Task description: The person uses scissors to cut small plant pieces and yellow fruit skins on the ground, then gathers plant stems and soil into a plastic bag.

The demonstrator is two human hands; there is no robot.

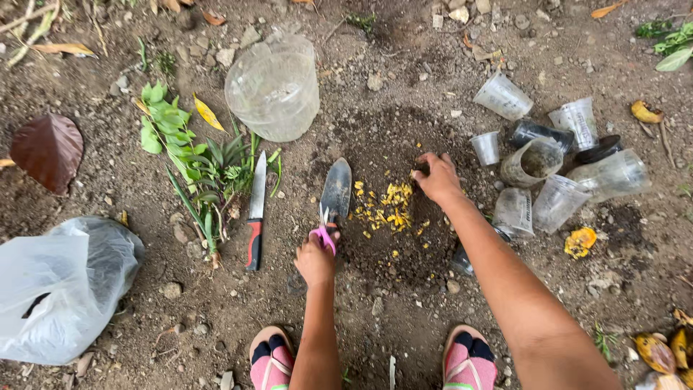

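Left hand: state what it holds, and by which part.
The left hand holds small scissors by their pink handle loops, blades pointing away beside the trowel lying on the soil.

Quick count: one knife (255, 213) with a red-and-black handle; one trowel (336, 189); one pair of pink-handled scissors (325, 232); one big clear jar (273, 88) at upper middle; one white plastic bag (61, 285) at lower left; roughly nine small plastic cups (503, 95) heaped at right, hard to count exactly; two hands, two pink sandals (271, 359).
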